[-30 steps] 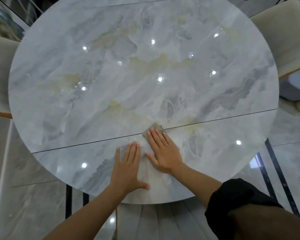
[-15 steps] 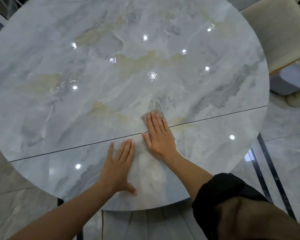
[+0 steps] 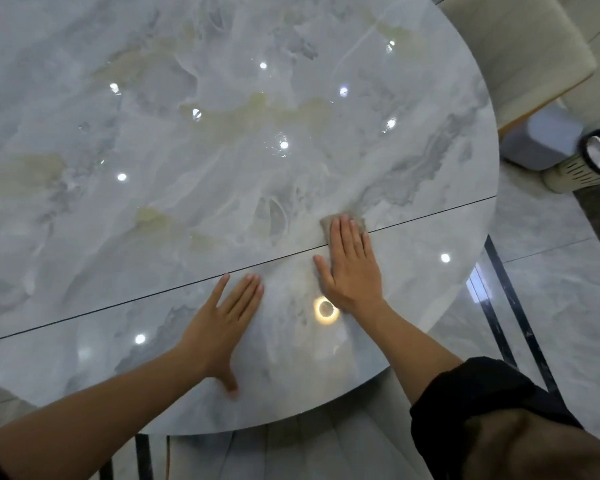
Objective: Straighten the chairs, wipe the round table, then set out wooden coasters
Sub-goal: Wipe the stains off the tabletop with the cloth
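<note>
– Round worktop (image 3: 187, 168) first: where is the cloth on it?

– The cloth (image 3: 326, 224) lies flat on the marble towards the near right, just past the dark seam (image 3: 153, 294) that crosses the top. Only its far edge peeks out beyond the fingertips.

– Which hand has it?

– The right hand (image 3: 352, 271). Its fingers are straight and close together, pressing the cloth down, not curled round it. The palm sits on the near side of the seam, the fingertips on the far side.

– Moved since half a second ago?

– Yes. Then the cloth was right below the oval grey marking in the marble; now it sits to the right of that marking, nearer the worktop's right edge.

– And the other hand?

– The left hand (image 3: 222, 317) is flat on the bare marble, fingers straight, thumb spread towards the near rim, holding nothing. Its fingertips stop just short of the seam, as before. The gap between the two hands has widened.

– Anything else changed?

– A ring-shaped light reflection (image 3: 326, 308) now shows between the hands. More of the slotted basket (image 3: 568, 171) is in view on the floor at right, beside a grey bin (image 3: 541, 140) and a cream chair (image 3: 516, 53).
</note>
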